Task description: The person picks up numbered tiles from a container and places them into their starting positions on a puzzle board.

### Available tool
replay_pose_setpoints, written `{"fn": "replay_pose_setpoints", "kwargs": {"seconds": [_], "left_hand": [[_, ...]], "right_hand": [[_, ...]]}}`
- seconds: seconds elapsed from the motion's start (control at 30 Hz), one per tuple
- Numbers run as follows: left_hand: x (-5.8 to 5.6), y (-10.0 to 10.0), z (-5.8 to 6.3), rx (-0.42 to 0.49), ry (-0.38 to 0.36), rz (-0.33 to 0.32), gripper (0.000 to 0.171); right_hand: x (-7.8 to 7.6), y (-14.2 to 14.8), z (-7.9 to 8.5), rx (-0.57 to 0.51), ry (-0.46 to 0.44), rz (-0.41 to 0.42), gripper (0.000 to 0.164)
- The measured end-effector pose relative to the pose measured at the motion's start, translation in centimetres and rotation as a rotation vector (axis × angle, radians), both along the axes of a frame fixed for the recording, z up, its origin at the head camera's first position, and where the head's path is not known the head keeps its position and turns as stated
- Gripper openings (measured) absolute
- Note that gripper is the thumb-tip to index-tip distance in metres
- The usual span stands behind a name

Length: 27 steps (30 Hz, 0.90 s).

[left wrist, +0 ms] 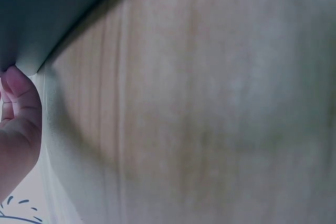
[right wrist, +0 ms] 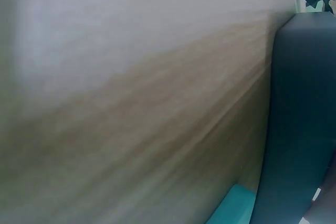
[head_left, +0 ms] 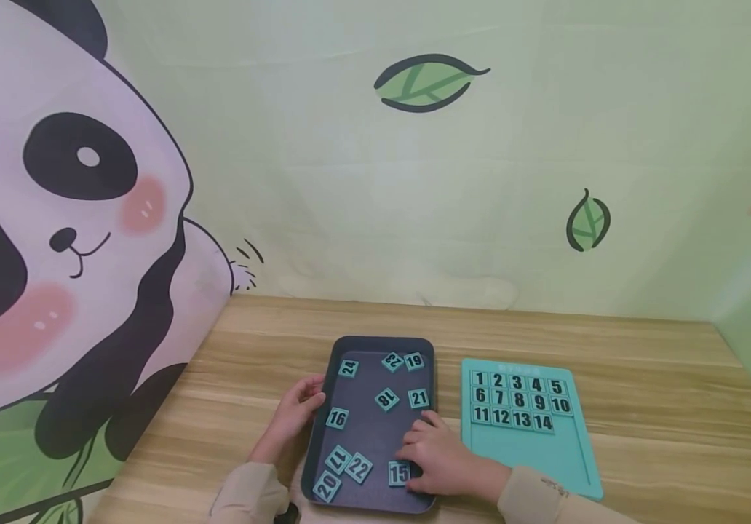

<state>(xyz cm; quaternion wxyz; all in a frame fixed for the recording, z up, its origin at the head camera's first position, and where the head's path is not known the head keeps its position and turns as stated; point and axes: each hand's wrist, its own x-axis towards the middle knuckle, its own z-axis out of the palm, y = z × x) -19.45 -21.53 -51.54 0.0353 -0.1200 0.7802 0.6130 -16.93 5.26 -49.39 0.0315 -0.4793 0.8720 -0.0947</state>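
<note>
A dark tray (head_left: 362, 437) lies on the table, with several turquoise number tiles spread inside. My left hand (head_left: 300, 410) holds its left rim; in the left wrist view the thumb and fingers (left wrist: 18, 85) pinch the tray's edge (left wrist: 58, 9). Reaching over the right rim, my right hand (head_left: 437, 453) has thumb and fingertips at the upper and lower right corners of the 15 tile (head_left: 398, 474), pinching it near the tray floor. The right wrist view shows mostly the tray's outer wall (right wrist: 299, 108); the fingers are hidden there.
Right of the tray lies a turquoise number board (head_left: 519, 455), filled in order from 1 to 14, its lower part bare. In the tray, the 22 tile (head_left: 359, 467) lies close to others at lower left; the 21 tile (head_left: 418, 398) sits beyond my right hand. A printed wall backs the table (head_left: 650, 407).
</note>
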Motion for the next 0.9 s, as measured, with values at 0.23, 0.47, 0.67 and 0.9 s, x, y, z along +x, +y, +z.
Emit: {"fn": "replay_pose_setpoints", "kwargs": {"seconds": [0.23,0.47,0.67,0.9], "left_hand": [[-0.1,0.1,-0.1,-0.014,0.003,-0.002,0.035],[-0.2,0.1,-0.2,-0.005,0.009,-0.001,0.034],[-0.2,0.0,-0.3,-0.004,0.032,-0.009,0.036],[-0.2,0.1,-0.3,-0.012,0.049,-0.001,0.035]], "right_hand": [[0.0,0.4,0.2,-0.073,0.06,0.004,0.031],[-0.5,2.2,1.5,-0.241,0.131,-0.023,0.029],[-0.8,4.4,2.3,-0.311,0.17,-0.065,0.028],[-1.1,7.0,3.2,-0.306,0.132,-0.15,0.029]]}}
